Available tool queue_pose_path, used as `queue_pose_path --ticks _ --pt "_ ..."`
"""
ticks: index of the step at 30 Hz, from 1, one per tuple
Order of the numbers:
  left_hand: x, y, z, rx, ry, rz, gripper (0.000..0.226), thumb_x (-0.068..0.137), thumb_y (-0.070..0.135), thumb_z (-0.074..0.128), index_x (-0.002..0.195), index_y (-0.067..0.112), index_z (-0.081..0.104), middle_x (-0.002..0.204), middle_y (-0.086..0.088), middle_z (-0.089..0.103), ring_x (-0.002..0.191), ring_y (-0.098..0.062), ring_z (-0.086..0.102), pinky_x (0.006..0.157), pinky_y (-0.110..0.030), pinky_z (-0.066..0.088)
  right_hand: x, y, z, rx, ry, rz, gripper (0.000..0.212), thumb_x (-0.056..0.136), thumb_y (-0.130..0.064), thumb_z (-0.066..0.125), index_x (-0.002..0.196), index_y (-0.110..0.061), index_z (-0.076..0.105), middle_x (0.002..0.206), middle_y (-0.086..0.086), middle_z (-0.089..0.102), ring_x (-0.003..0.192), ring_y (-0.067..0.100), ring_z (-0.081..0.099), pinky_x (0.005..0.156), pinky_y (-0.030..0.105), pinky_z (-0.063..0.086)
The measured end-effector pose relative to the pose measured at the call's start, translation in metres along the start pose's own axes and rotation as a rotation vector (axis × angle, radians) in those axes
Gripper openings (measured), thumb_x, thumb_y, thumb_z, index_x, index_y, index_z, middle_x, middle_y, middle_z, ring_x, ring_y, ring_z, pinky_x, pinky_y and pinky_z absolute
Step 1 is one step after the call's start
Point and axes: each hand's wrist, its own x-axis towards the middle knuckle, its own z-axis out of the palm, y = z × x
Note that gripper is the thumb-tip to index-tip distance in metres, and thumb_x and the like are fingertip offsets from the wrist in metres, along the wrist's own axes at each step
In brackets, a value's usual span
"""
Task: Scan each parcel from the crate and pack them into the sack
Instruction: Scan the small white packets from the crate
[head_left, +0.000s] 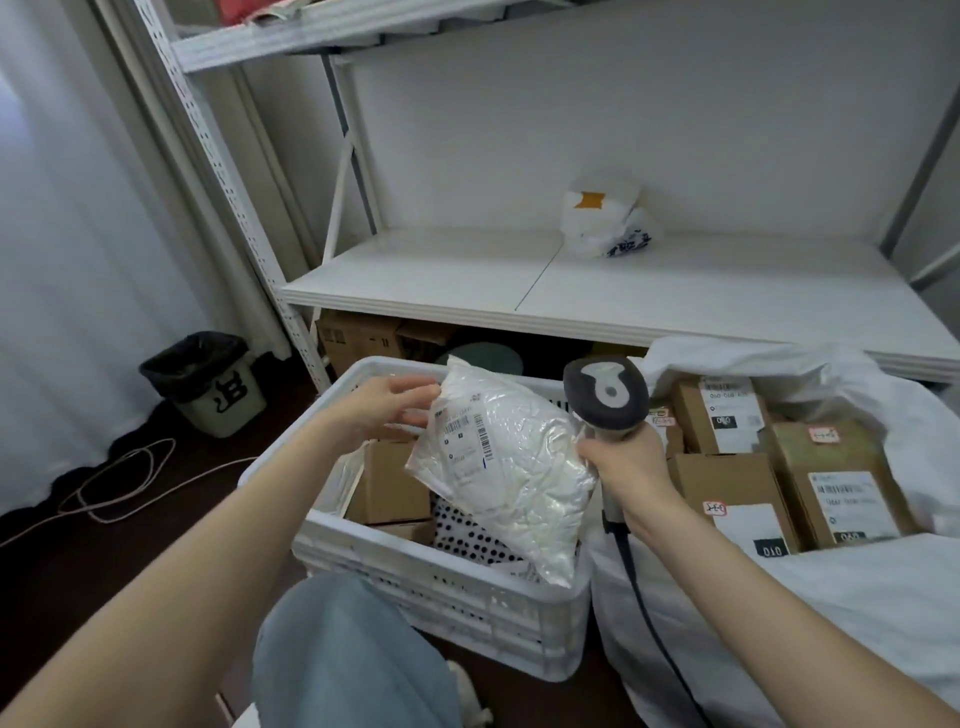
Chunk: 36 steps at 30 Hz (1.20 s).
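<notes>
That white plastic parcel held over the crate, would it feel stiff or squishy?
Probably squishy and floppy: the white parcel looks crinkled and puffy, with no box edges showing. Likely light for its size, given that padded look. Its glossy film might be a bit slippery.

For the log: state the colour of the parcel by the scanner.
The parcel is glossy white; head view.
</notes>
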Motion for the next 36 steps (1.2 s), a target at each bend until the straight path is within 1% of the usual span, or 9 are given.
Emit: queue_pose_path --ticks 3,7,11,15,17,23,28,31,36 --pt "-0.003 -0.005 0.011 -0.095 -0.049 -0.059 0.023 0.086 0.021 0.069 0.107 0.011 0.069 0.082 -0.002 0.073 0.071 -0.012 0.069 0.072 -0.029 0.056 0.001 0.001 -0.005 0.011 0.011 0.002 0.019 0.075 0.011 0.061 0.093 0.005 0.064 0.082 0.017 0.063 0.076 0.023 0.054 0.07 0.036 0.047" --pt "-0.004 -0.017 0.031 -0.115 -0.122 -0.156 0.04 0.083 0.039 0.066 0.109 0.009 0.065 0.096 -0.008 0.074 0.091 -0.025 0.07 0.081 -0.038 0.055 -0.003 0.001 -0.012 -0.004 -0.013 0.009 0.024 0.077 0.011 0.061 0.097 -0.001 0.066 0.09 0.01 0.068 0.084 0.019 0.06 0.074 0.03 0.051" --pt "-0.003 -0.017 0.037 -0.227 0.04 -0.142 0.038 0.081 0.027 0.073 0.109 0.002 0.066 0.091 -0.009 0.075 0.082 -0.022 0.071 0.071 -0.035 0.056 -0.002 -0.004 -0.016 0.016 -0.002 0.022 0.012 0.078 0.002 0.066 0.083 -0.008 0.06 0.07 0.003 0.058 0.064 0.015 0.051 0.061 0.026 0.043" --pt "0.004 -0.025 0.032 -0.602 0.274 -0.147 0.029 0.085 0.019 0.07 0.108 0.002 0.062 0.099 -0.016 0.071 0.092 -0.031 0.07 0.083 -0.045 0.057 -0.011 -0.006 -0.021 0.156 0.074 0.029 0.017 0.083 -0.007 0.071 0.087 -0.018 0.058 0.08 0.0 0.064 0.077 0.014 0.062 0.074 0.032 0.051" --pt "0.002 -0.03 0.041 -0.712 0.382 -0.174 0.018 0.085 0.011 0.07 0.099 0.004 0.06 0.091 -0.013 0.07 0.083 -0.026 0.07 0.08 -0.042 0.057 -0.022 -0.005 -0.018 0.231 0.015 0.078 0.009 0.085 -0.011 0.07 0.092 -0.012 0.064 0.077 0.004 0.07 0.07 0.015 0.066 0.07 0.03 0.054" --pt "-0.004 -0.061 0.091 -0.861 0.42 -0.235 0.012 0.087 0.007 0.067 0.097 0.011 0.062 0.098 -0.012 0.072 0.089 -0.028 0.07 0.083 -0.044 0.057 -0.063 0.015 0.008 0.181 -0.159 0.175 0.014 0.084 -0.018 0.073 0.086 -0.006 0.068 0.061 0.002 0.067 0.053 0.011 0.063 0.057 0.023 0.051" --pt "-0.005 -0.072 0.111 -0.936 0.463 -0.245 0.019 0.086 0.007 0.068 0.105 0.006 0.063 0.101 -0.013 0.071 0.089 -0.028 0.069 0.079 -0.04 0.057 -0.083 0.022 0.017 0.189 -0.165 0.25 0.018 0.082 -0.016 0.073 0.081 0.002 0.071 0.058 0.007 0.065 0.047 0.013 0.06 0.051 0.024 0.048" --pt "-0.005 -0.076 0.115 -0.952 0.488 -0.259 0.019 0.086 0.007 0.069 0.104 0.006 0.063 0.098 -0.011 0.071 0.086 -0.025 0.068 0.085 -0.04 0.056 -0.09 0.024 0.019 0.196 -0.169 0.275 0.016 0.082 -0.015 0.072 0.073 -0.002 0.07 0.054 0.005 0.063 0.044 0.012 0.057 0.053 0.027 0.048" --pt "-0.004 -0.076 0.118 -0.953 0.525 -0.269 0.017 0.087 0.008 0.068 0.102 0.009 0.062 0.095 -0.008 0.069 0.08 -0.022 0.067 0.077 -0.036 0.056 -0.092 0.025 0.02 0.206 -0.184 0.295 0.014 0.082 -0.012 0.07 0.069 -0.006 0.067 0.05 0.002 0.059 0.042 0.012 0.051 0.053 0.028 0.046"
